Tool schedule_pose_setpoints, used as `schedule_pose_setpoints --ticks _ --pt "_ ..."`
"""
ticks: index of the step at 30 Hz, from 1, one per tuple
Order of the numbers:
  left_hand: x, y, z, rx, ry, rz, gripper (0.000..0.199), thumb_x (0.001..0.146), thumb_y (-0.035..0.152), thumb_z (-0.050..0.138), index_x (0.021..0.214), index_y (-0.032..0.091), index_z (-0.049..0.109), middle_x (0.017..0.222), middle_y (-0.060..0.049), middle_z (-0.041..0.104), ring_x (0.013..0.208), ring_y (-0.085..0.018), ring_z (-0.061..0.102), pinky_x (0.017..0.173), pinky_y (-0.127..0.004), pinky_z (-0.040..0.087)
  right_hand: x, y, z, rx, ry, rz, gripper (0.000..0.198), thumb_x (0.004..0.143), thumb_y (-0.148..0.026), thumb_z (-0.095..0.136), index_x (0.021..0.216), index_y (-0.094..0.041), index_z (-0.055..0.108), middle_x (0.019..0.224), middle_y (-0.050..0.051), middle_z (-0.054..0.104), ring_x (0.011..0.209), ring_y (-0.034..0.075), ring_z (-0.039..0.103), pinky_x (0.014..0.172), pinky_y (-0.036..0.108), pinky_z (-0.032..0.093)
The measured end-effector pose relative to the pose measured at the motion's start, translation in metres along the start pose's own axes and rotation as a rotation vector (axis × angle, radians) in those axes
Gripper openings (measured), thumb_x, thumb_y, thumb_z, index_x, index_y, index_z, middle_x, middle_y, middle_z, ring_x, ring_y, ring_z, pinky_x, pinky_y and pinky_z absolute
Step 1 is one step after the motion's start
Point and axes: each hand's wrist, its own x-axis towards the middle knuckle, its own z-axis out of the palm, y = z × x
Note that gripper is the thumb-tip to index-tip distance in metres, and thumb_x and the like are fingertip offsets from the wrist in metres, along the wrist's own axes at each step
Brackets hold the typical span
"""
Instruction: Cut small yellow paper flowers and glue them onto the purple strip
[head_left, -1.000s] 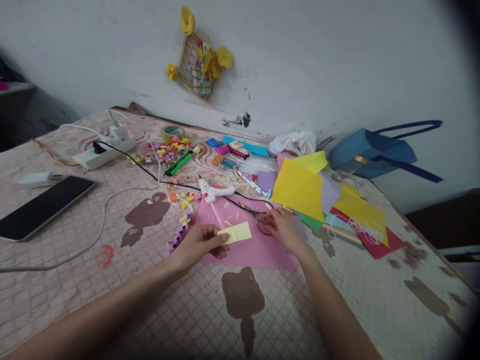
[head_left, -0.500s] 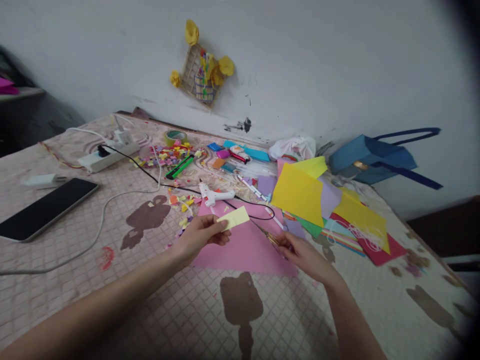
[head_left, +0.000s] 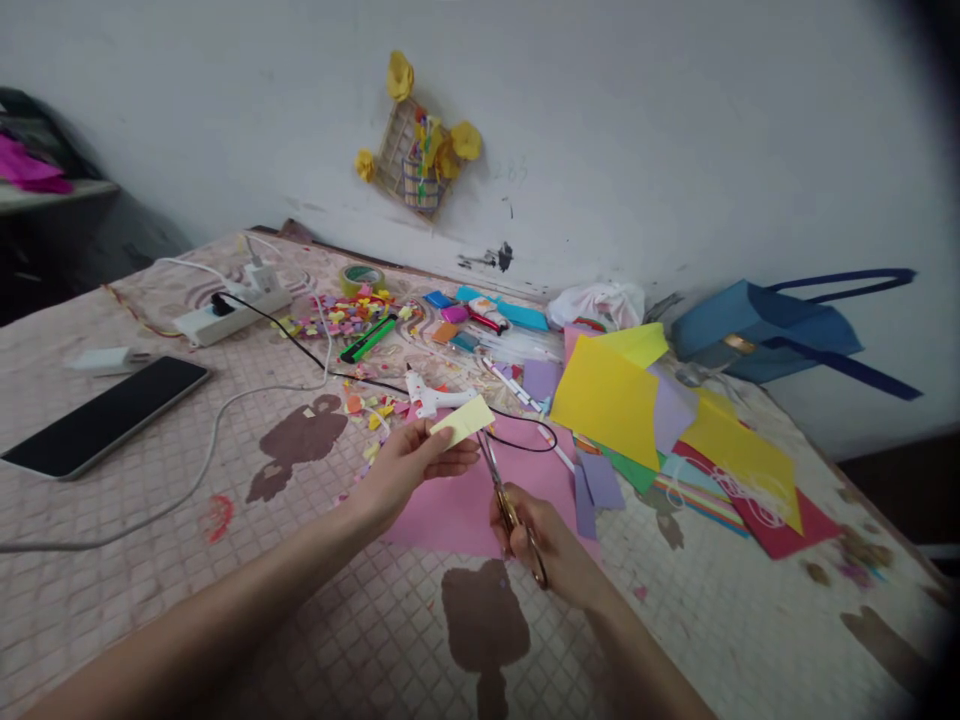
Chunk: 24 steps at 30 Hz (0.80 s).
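Between its thumb and fingers, my left hand (head_left: 420, 462) pinches a small pale yellow paper strip (head_left: 466, 420). My right hand (head_left: 536, 530) grips a pair of scissors (head_left: 504, 500) by gold-coloured handles. The blades point up and away, their tips close to the strip's lower right edge; whether they touch it I cannot tell. Both hands are above a pink sheet of paper (head_left: 457, 510) on the table. Just beyond the strip lies a white glue gun (head_left: 435, 393), its black cord looping to the right.
At left are a phone (head_left: 105, 415), a charger and a power strip (head_left: 232, 318). Farther back lie foam pieces, a green cutter (head_left: 369, 340) and a tape roll (head_left: 361, 279). Coloured sheets (head_left: 607, 400) and a blue bag (head_left: 765, 330) are at right.
My right hand has moved left and nearer to me, swinging the scissors more upright with their tips near the strip. My left hand's fingers have shifted slightly, and the strip is tilted more.
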Motion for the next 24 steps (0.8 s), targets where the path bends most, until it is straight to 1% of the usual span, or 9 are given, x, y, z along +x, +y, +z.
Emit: schedule_pose_setpoints --ticks 3,6,12,18,24 --pt "-0.001 0.0 -0.001 0.001 0.001 -0.005 0.028 0.077 0.034 0.061 0.088 0.009 0.058 0.087 -0.013 0.07 0.077 -0.019 0.067 0.078 -0.034 0.05 0.002 0.004 0.005 0.051 0.024 0.0 0.03 0.086 -0.047 0.038 0.079 -0.018 0.044 0.061 -0.004 0.039 0.052 0.01 0.031 0.048 0.023 0.026" --pt "-0.002 -0.001 -0.002 -0.01 -0.011 -0.02 0.024 0.077 0.032 0.062 0.084 0.01 0.055 0.084 -0.012 0.07 0.076 -0.019 0.067 0.077 -0.034 0.05 0.002 0.007 0.008 0.08 0.022 -0.019 0.03 0.083 -0.048 0.042 0.08 -0.018 0.044 0.061 -0.004 0.039 0.053 0.01 0.032 0.049 0.023 0.027" --pt "-0.005 -0.005 -0.001 -0.027 -0.038 -0.104 0.02 0.078 0.028 0.062 0.079 0.012 0.05 0.079 -0.013 0.07 0.074 -0.02 0.068 0.073 -0.034 0.052 0.001 0.008 0.01 0.112 0.005 0.01 0.029 0.081 -0.046 0.047 0.08 -0.018 0.045 0.059 -0.005 0.038 0.051 0.009 0.031 0.047 0.022 0.025" --pt "-0.007 -0.006 -0.002 -0.016 -0.049 -0.105 0.019 0.079 0.027 0.06 0.076 0.013 0.048 0.08 -0.011 0.071 0.076 -0.02 0.068 0.074 -0.034 0.052 0.0 0.007 0.013 0.138 0.01 0.027 0.034 0.079 -0.051 0.049 0.08 -0.018 0.045 0.06 -0.004 0.039 0.052 0.009 0.033 0.048 0.023 0.026" --pt "-0.007 -0.007 -0.002 -0.009 -0.066 -0.1 0.018 0.079 0.025 0.06 0.077 0.013 0.047 0.079 -0.01 0.07 0.074 -0.018 0.067 0.073 -0.034 0.052 0.001 0.004 0.013 0.171 0.019 0.045 0.033 0.08 -0.051 0.048 0.079 -0.018 0.045 0.059 -0.004 0.038 0.052 0.009 0.032 0.048 0.023 0.026"
